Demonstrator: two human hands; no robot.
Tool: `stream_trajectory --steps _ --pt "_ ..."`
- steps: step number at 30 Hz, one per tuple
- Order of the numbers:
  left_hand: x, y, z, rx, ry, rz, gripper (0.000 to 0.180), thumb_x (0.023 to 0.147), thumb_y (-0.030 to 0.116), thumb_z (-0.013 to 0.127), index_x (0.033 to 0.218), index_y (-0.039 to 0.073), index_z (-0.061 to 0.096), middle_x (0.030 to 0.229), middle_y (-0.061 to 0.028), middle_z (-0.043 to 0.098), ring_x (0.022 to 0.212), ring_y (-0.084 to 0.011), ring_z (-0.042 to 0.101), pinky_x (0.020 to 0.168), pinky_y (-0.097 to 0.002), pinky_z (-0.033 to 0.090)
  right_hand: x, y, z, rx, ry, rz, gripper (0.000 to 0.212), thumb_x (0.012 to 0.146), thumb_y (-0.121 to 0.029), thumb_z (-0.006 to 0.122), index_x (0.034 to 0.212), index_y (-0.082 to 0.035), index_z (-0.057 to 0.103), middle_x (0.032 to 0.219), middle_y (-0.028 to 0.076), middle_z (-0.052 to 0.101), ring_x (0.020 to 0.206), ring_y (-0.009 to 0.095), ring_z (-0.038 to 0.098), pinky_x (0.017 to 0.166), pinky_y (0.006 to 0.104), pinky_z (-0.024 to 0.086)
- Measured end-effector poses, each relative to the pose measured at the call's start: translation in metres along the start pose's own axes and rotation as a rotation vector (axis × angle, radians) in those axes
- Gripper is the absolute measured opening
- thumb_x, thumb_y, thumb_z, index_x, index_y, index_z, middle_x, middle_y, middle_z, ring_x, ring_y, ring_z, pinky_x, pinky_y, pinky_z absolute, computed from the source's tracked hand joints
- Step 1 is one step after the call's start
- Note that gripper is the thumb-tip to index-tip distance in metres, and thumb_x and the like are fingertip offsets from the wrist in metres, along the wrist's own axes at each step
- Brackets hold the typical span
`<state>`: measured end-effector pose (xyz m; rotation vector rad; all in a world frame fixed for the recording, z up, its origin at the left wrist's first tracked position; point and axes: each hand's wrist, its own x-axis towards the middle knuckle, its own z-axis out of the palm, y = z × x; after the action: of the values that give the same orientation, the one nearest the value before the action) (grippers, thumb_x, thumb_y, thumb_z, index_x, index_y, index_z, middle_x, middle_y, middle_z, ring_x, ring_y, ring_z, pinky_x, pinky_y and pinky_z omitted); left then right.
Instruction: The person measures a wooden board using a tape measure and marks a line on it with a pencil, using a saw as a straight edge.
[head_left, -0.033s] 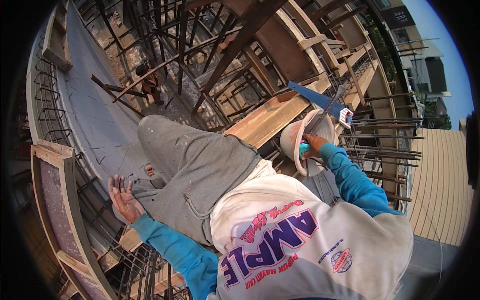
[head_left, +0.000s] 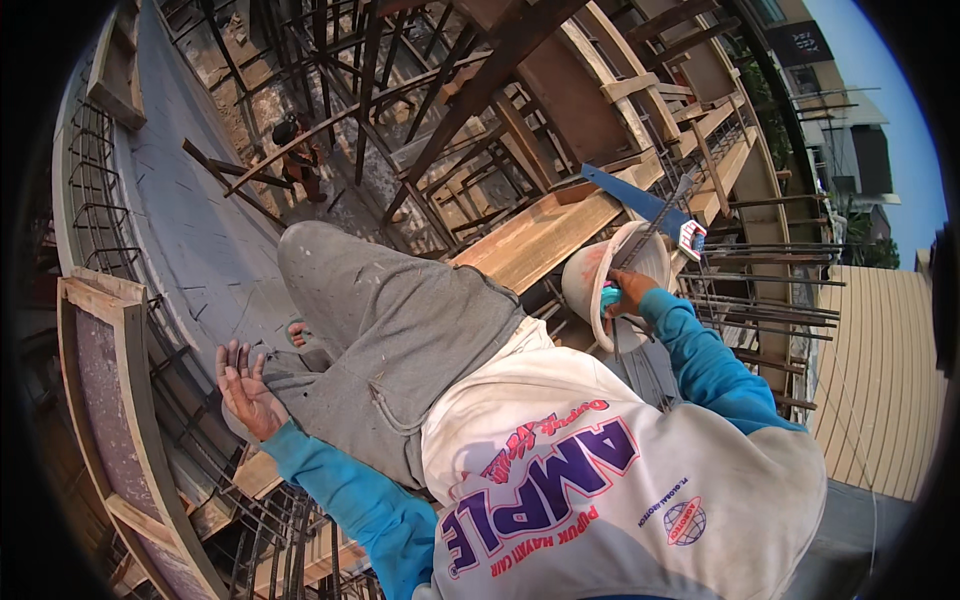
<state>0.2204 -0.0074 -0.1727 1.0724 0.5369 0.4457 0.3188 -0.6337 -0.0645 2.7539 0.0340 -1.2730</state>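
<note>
My left hand [head_left: 250, 395] is raised beside my bent leg in grey trousers [head_left: 385, 330], palm turned up and fingers stretched out, with nothing in it. On the right, my right hand [head_left: 632, 290] reaches into the mouth of a tilted whitish bucket [head_left: 580, 280]. Its fingers are curled round a small teal thing [head_left: 610, 297], whose kind I cannot make out. Long metal tools or bars stick out of the bucket. A handsaw [head_left: 640, 200] with a blue blade and a white-and-red handle lies just beyond the bucket's rim.
A wooden formwork box [head_left: 545, 240] lies ahead of my knees. Rebar ends [head_left: 770, 290] jut out at the right. A grey curved slab [head_left: 190, 170] slopes down on the left, next to framed panels [head_left: 110, 400]. Far below, a person [head_left: 298, 160] stands among the props.
The view has tilted very slightly. Both hands, the bucket and the saw keep their places relative to each other.
</note>
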Motion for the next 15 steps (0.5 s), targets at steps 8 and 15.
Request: stream_trajectory --steps 8,15 --pt "-0.005 0.008 0.02 0.077 -0.073 0.009 0.051 0.093 0.027 0.052 0.132 -0.004 0.04 0.128 -0.0182 0.05 0.118 -0.0278 0.049 0.093 -0.039 0.044 -0.02 -0.01 -0.063 -0.284 -0.383 0.311 0.079 0.053 -0.055 0.079 0.11 -0.002 0.064 0.101 0.017 0.067 0.092 0.029 0.065 0.081 0.0377 0.051" --pt "0.0 0.013 0.016 0.003 -0.062 -0.024 0.057 0.09 0.031 0.056 0.132 -0.004 0.04 0.127 -0.0181 0.05 0.117 -0.0278 0.049 0.094 -0.0396 0.043 -0.017 -0.109 -0.162 0.156 -0.382 0.072 0.076 0.059 -0.051 0.081 0.111 0.002 0.06 0.096 0.014 0.066 0.089 0.026 0.065 0.075 0.0345 0.053"
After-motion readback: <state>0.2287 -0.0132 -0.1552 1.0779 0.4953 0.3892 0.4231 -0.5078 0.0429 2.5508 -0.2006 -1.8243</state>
